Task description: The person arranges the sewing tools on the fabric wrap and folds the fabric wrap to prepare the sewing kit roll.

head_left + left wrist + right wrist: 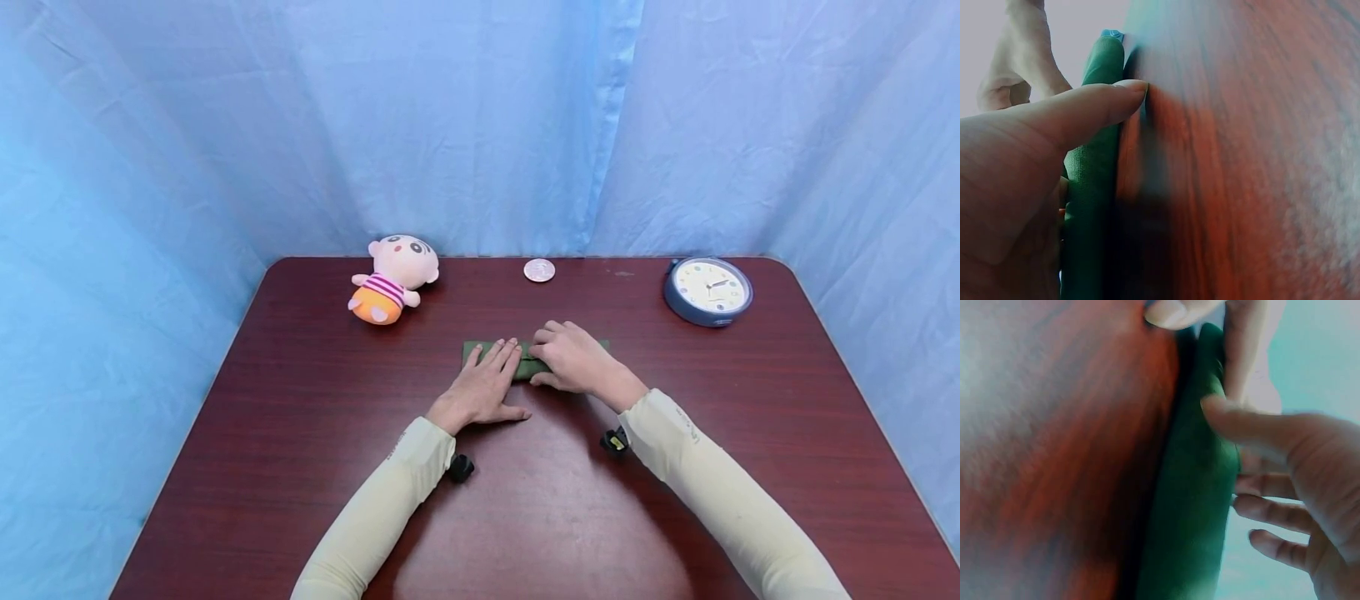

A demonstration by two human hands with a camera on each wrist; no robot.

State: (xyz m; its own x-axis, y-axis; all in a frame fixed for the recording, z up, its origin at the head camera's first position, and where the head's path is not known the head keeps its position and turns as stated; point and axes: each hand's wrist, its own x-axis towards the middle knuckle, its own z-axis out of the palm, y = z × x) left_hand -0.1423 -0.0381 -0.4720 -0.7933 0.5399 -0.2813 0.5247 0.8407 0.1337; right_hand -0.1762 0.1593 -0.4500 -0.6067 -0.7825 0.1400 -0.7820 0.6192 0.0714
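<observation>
A green folded or rolled cloth (pixel 522 369) lies crosswise on the table, its long body also showing in the left wrist view (pixel 1092 187) and right wrist view (pixel 1188 494). The left hand (pixel 486 390) rests on its left part with straight, spread fingers, the thumb (pixel 1100 106) reaching out along the near side. On the right part, the right hand (pixel 576 360) pinches the cloth between thumb (pixel 1241 425) and index finger; its other fingers are bent behind. The hands partly cover the cloth.
A plush doll (pixel 393 279) lies at the back left of the dark red table (pixel 300 467). A small round disc (pixel 539 270) is at the back middle, a blue-rimmed clock (pixel 708 290) at the back right. Blue curtains (pixel 480 125) surround the table's back and sides.
</observation>
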